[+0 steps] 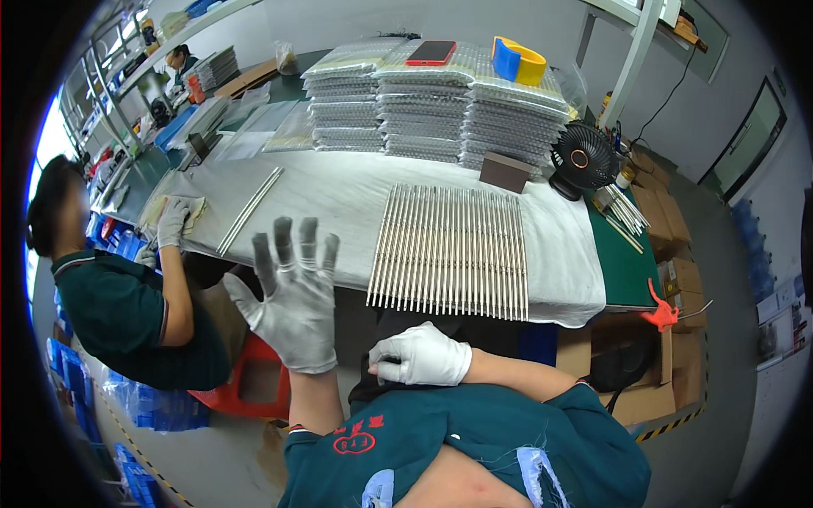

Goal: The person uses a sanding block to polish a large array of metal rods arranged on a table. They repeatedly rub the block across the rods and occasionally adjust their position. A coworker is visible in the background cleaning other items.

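My left hand (295,300), in a grey-white glove, is raised in front of the table with its palm showing and fingers spread; it holds nothing. My right hand (422,356), in a white glove, rests in a loose fist near my lap, with no object showing in it. Beyond it, a row of thin silver metal rods (453,250) lies side by side on the white cloth (330,190). A few more rods (251,210) lie apart on the cloth, farther left. Neither hand touches the rods.
Stacks of bubble-wrapped packs (423,110) stand at the back, bearing a red phone (431,53) and a yellow-blue tape roll (518,61). A black fan (583,159) and brown block (506,173) sit right. Left, a gloved co-worker (127,313) sits; a red air gun (663,311) hangs right.
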Demonstrator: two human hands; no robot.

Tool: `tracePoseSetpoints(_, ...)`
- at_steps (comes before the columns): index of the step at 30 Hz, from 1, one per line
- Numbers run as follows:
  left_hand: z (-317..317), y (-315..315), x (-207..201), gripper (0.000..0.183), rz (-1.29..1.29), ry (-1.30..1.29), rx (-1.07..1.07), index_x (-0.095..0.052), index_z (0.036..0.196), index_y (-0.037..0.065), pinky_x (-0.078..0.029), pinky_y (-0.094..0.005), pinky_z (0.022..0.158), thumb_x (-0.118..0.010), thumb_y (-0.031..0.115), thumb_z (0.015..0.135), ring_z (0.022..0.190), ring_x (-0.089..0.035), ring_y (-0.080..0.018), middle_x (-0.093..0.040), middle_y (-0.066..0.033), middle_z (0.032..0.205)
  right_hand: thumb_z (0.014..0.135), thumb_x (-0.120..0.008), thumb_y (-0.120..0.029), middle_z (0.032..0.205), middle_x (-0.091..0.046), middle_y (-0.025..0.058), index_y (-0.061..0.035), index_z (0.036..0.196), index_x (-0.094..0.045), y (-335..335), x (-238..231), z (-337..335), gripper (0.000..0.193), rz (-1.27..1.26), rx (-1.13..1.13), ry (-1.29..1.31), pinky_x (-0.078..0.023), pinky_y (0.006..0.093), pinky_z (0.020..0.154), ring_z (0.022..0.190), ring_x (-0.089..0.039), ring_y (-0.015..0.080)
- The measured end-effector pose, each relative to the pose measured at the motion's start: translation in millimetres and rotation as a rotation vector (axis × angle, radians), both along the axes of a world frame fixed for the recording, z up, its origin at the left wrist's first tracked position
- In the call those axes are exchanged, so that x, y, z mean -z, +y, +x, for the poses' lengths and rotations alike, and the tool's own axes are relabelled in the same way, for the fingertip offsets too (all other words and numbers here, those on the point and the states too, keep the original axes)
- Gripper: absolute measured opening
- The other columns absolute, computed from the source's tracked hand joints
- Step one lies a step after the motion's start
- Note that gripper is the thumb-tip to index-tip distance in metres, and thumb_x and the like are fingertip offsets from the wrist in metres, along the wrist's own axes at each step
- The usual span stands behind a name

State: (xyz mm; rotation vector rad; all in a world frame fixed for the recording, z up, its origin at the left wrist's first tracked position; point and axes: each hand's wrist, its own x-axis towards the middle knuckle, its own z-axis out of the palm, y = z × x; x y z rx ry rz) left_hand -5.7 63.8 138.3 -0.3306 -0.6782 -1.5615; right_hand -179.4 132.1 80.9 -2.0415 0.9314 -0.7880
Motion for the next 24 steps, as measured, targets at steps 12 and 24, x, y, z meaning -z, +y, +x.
tracePoseSetpoints(12,-25.1,16.8,18.5,0.105,-0.612,-1.519,-1.386,-0.025,0.155,0.015,-0.017,-0.0653,0.113,-0.072,0.063,0.074,0.141,-0.018,-0.0569,-0.026,-0.0230,0.156,0.084,-0.069,-0.048,0.066,-0.065,0.0127,-0.0057,0.076,-0.068,-5.2,4.6,8.3,0.043,-0.182,0.095,-0.121,-0.053,0.0399,0.058,0.062,-0.066,0.0316)
tracePoseSetpoints(24,-22.6,14.9,13.7,0.096,-0.696,-1.644,-1.502,-0.033,0.152,0.018,-0.013,-0.0659,0.113,-0.068,0.065,0.076,0.143,-0.016,-0.0542,-0.025,-0.0192,0.158,0.089,-0.063,-0.050,0.066,-0.066,0.0108,-0.0065,0.082,-0.070,-4.9,6.2,0.2,0.044,-0.367,0.204,0.081,-0.053,0.0399,0.058,0.063,-0.067,0.0300)
